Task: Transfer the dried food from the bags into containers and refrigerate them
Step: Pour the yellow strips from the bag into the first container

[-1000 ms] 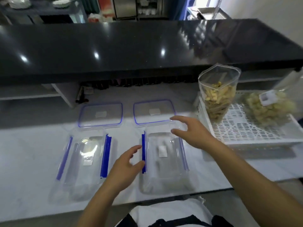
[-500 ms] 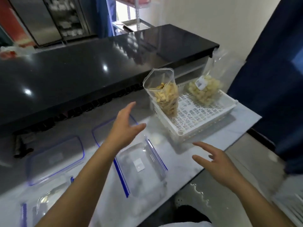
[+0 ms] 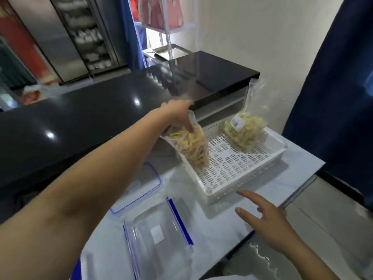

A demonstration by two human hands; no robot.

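Since half a second ago the left hand (image 3: 177,114) has reached the upright bag of dried strips (image 3: 189,146) in the white tray (image 3: 240,184), pinching its top; right hand (image 3: 268,221) hovers spread near the tray's front, above the counter (image 3: 218,223); open container (image 3: 159,239) lies nearer, before the tray.

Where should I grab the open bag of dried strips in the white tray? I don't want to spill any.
Grip the bag by its empty clear top, above the food, coming from above on the counter side, as the left hand does. It stands with its mouth up, tilted a little, at the tray's near-left corner. Holding high probably keeps the mouth up.
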